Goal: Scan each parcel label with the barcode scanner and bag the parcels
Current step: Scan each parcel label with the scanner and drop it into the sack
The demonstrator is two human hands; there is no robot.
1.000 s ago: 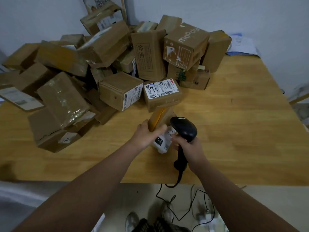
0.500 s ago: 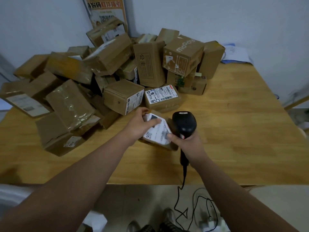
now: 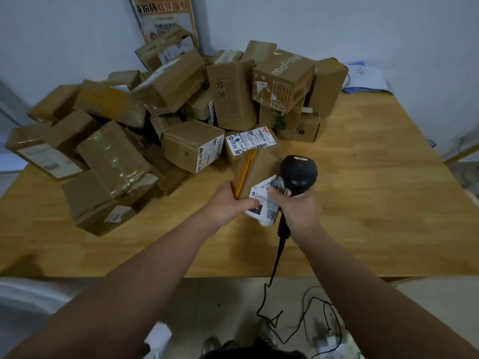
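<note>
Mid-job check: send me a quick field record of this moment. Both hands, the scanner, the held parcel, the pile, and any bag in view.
left hand: grips the held parcel, fingers over its label
right hand: wrapped around the barcode scanner, fingertips also touching the parcel
scanner: head up, beside the parcel's white label, cable hanging off the table edge
held parcel: lifted and tilted over the wooden table
pile of cardboard boxes: heaped on the table's far left
bag: none visible
</note>
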